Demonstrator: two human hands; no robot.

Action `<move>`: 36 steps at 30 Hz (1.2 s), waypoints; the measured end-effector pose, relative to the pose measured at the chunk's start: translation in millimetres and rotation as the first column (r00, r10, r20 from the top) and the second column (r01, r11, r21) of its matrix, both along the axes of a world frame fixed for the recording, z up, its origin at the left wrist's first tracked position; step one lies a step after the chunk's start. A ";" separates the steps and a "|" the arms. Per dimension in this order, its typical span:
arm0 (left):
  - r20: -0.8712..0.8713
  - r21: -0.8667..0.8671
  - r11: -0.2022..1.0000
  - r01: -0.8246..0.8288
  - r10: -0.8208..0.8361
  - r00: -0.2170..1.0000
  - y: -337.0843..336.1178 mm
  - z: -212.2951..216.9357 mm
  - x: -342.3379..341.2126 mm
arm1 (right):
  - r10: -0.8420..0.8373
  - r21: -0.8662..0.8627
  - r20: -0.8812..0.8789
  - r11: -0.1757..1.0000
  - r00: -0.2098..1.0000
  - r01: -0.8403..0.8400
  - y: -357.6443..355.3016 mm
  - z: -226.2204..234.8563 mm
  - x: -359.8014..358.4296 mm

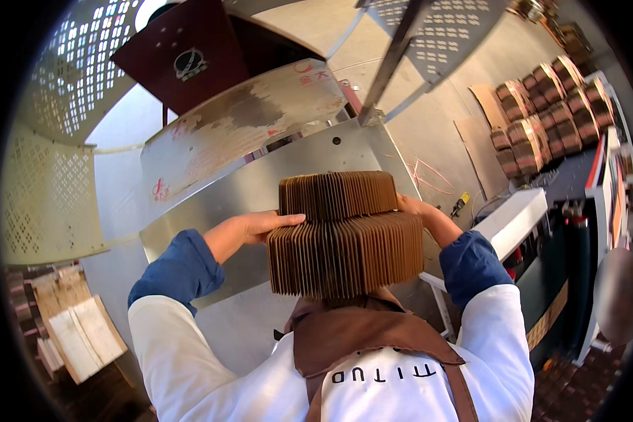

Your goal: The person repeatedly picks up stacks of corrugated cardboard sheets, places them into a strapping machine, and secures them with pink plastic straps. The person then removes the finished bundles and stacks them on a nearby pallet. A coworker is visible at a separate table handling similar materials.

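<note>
Between my two hands is a thick stack of brown cardboard pieces (346, 253), standing on edge side by side in front of my chest. Its far part is narrower than its near part, with a step between them. My left hand (264, 224) presses on the stack's left side, its thumb lying over the step. On the opposite side my right hand (416, 209) grips the stack; most of its fingers are hidden. A bare metal worktable (239, 211) extends beneath and beyond the stack.
A dark red machine housing (190, 60) rises behind a stained metal plate (253, 105). Perforated guards (49, 190) stand at the left. Bundled cardboard stacks (552, 116) lie on the floor at far right, near a white-framed machine (517, 221). At lower left is a pallet (84, 330).
</note>
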State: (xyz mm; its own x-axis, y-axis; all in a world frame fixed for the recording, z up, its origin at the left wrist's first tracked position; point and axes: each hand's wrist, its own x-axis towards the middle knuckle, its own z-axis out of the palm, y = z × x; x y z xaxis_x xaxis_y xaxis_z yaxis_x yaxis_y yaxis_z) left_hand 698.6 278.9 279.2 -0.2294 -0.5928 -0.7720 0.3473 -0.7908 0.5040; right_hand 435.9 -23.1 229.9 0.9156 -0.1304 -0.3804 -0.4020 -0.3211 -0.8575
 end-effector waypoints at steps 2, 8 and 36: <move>-0.066 0.083 0.995 0.052 -0.047 0.997 -7.2 -39.0 23.2 | 0.092 -0.192 -0.128 0.975 0.987 -0.116 -25.0 -47.7 23.7; -0.106 0.228 0.973 0.045 -0.021 0.994 -15.6 -107.4 42.8 | 0.095 -0.120 -0.500 0.977 0.861 -0.177 -29.8 -97.1 83.8; 0.863 -0.333 0.891 -0.308 0.420 0.281 -115.8 -148.3 -29.0 | -0.229 -0.040 -0.083 0.973 0.970 0.227 -130.3 -85.9 122.9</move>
